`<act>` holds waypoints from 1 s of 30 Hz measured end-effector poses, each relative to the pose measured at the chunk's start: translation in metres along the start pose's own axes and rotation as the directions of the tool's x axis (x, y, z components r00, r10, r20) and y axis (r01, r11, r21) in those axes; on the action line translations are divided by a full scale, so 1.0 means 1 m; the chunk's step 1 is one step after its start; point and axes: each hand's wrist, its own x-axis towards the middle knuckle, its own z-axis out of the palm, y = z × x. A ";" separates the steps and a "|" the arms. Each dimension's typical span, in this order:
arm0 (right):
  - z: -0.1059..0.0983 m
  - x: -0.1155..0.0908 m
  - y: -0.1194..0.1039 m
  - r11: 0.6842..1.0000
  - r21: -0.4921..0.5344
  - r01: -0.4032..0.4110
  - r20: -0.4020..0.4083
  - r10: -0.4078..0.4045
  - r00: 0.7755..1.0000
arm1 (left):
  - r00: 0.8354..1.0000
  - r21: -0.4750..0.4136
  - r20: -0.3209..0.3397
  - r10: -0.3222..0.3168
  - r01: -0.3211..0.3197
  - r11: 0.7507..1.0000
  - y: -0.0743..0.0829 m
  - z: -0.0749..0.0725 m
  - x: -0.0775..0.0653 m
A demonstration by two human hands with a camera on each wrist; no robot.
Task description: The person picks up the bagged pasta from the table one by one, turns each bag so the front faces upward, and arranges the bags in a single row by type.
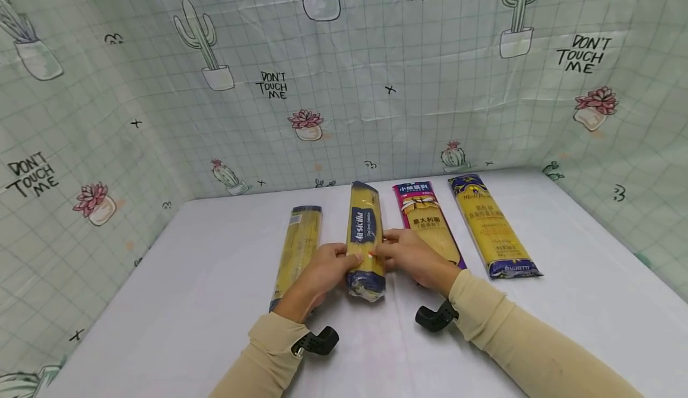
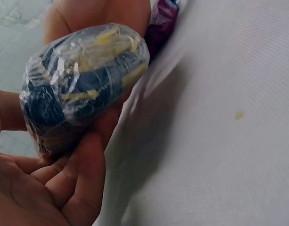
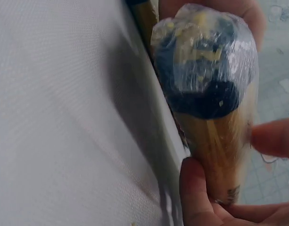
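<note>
Both hands hold one pack of spaghetti (image 1: 365,224), a yellow bundle in clear film with dark blue ends and a dark blue label. My left hand (image 1: 326,269) grips its lower left side, thumb on top and fingers beneath. My right hand (image 1: 411,257) grips the lower right side, also with the thumb over the top. In the left wrist view the crinkled blue end (image 2: 83,84) of the pack faces the camera, raised off the cloth. The right wrist view shows that same end (image 3: 205,61) and the fingers around the pack.
Another blue-ended spaghetti pack (image 1: 297,248) lies left of the hands, partly behind the left one. To the right lie a pink and purple pasta pack (image 1: 430,222) and a yellow and blue spaghetti pack (image 1: 494,230). A white cloth (image 1: 215,302) covers the table; a patterned curtain (image 1: 355,117) stands behind.
</note>
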 end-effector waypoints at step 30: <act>0.004 0.004 0.009 0.984 -0.171 0.038 -0.191 -0.071 0.979 | 0.996 0.083 0.087 0.032 -0.039 0.996 0.011 -0.004 -0.007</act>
